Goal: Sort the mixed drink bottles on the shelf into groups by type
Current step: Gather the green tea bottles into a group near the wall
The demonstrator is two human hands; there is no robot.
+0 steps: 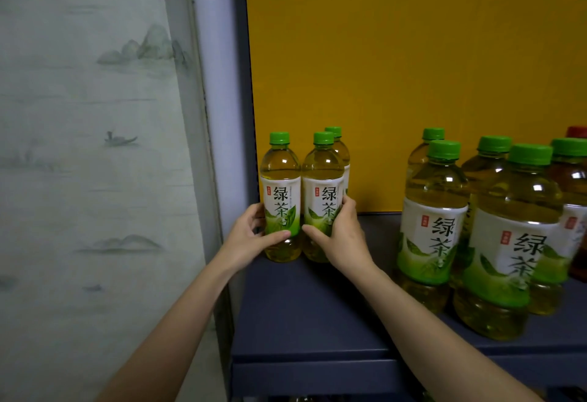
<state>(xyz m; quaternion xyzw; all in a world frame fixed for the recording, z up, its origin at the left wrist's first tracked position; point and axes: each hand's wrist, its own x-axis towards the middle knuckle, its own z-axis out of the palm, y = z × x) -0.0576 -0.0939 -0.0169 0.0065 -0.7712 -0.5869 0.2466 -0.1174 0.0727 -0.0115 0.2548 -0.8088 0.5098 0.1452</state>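
my left hand (251,236) grips one green tea bottle (280,198), my right hand (341,236) its neighbour (322,201), at the shelf's (305,306) far-left corner. i should press them snugly together, labels forward, upright.

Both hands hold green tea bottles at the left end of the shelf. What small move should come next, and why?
Probably let go and reach the right hand for the nearest green tea bottle of the right cluster. The two held bottles already stand upright together at the shelf's left end, while more green-capped ones stand apart, beside a red-capped bottle.
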